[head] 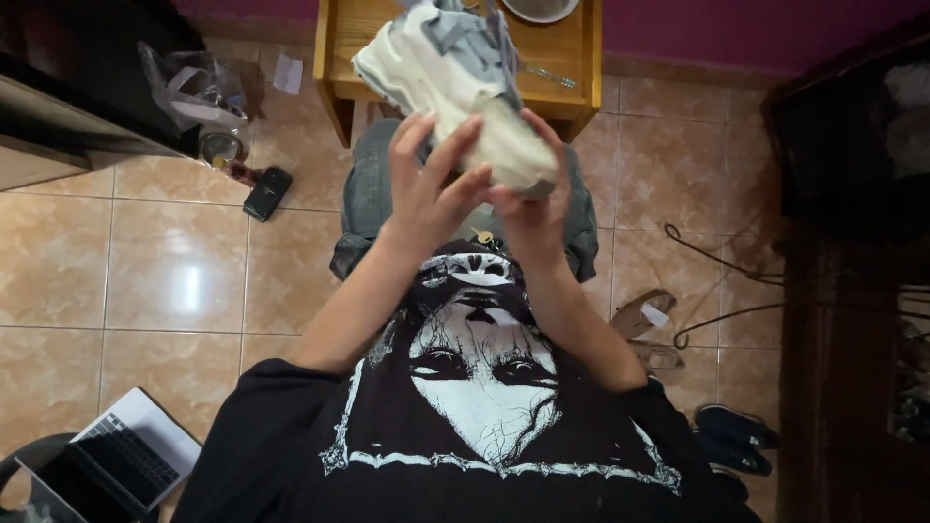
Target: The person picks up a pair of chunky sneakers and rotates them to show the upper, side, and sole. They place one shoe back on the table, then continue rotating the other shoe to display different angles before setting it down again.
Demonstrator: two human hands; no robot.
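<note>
A seated person holds a white-and-grey sneaker (455, 77) raised above the lap with 2 bare hands, sole side turned toward the camera, in front of a small wooden table (572, 92). The left hand (426, 189) spreads its fingers (455, 145) against the near side of the heel, and the right hand (528, 208) cups the heel from below, fingers curled around it; both grip the shoe. Both forearms rise steeply from the black printed T-shirt (465, 426), wrists bent back. The step in hand looks like turning the shoe over for inspection; a further turn would likely call for regripping at the heel. A laptop (126, 455) lies on the tiled floor (174, 281).
</note>
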